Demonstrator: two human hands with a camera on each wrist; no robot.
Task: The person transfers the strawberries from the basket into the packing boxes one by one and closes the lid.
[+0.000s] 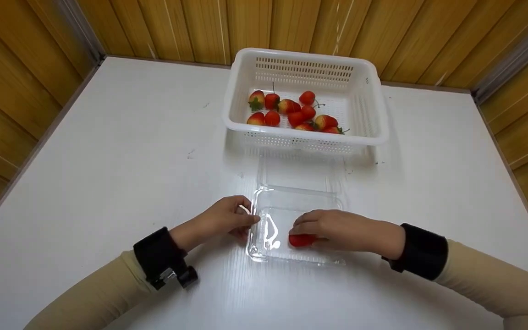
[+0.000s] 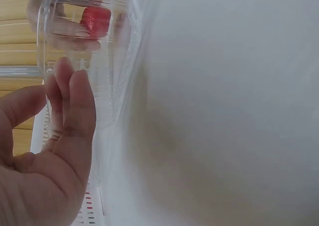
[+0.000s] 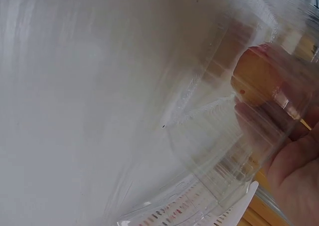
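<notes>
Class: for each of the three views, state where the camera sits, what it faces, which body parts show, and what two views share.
Head: above, facing down at the table, white basket, clear box; both hands and sleeves show.
Left wrist: on the left arm, facing the clear box; left hand shows.
Right wrist: low on the table, facing through the clear box; right hand shows.
Head and left wrist views share the strawberry.

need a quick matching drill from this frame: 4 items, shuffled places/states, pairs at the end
Things:
1. left hand
2. right hand
3. white basket
4. clear clamshell tray

Places or states:
A. at the back of the table, with strawberries in it
B. holds a strawberry inside the tray
C. open on the table, lid folded back toward the basket
D. fingers on the tray's left rim

Pairs: 1-D, 2-B, 3-A, 4-C
</notes>
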